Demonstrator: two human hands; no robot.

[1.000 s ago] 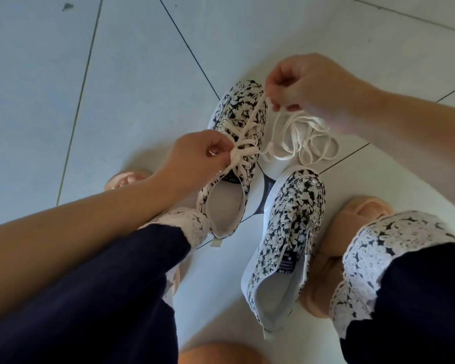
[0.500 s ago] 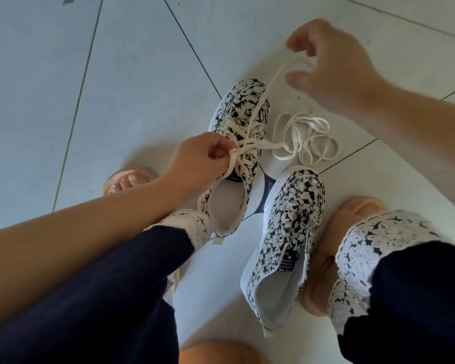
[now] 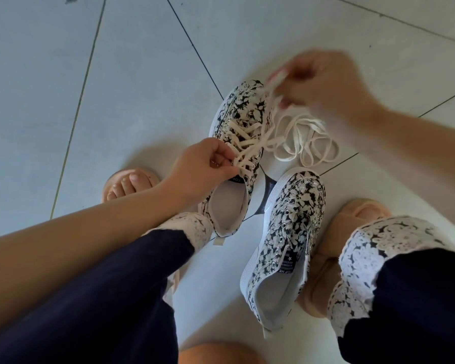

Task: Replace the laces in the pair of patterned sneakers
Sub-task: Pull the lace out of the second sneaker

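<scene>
Two black-and-white floral sneakers stand on the tiled floor. The far sneaker (image 3: 243, 114) carries a cream lace (image 3: 247, 147) threaded through its eyelets. My left hand (image 3: 197, 169) pinches that lace near the top eyelets by the tongue. My right hand (image 3: 323, 82), blurred by motion, hovers above the toe and grips the lace's free end. The near sneaker (image 3: 286, 229) has bare eyelets and no lace. A loose cream lace (image 3: 307, 143) lies in a tangle on the floor to the right of the far sneaker.
My feet in peach slippers flank the shoes, the left slipper (image 3: 121, 185) beside the far sneaker and the right slipper (image 3: 323, 258) touching the near one. Dark trousers with lace cuffs (image 3: 378, 256) fill the foreground. Pale floor tiles (image 3: 116, 88) spread beyond.
My right hand rose up and away with the lace end, then dropped back down toward the toe of the far sneaker. My left hand has kept its pinch at the eyelets.
</scene>
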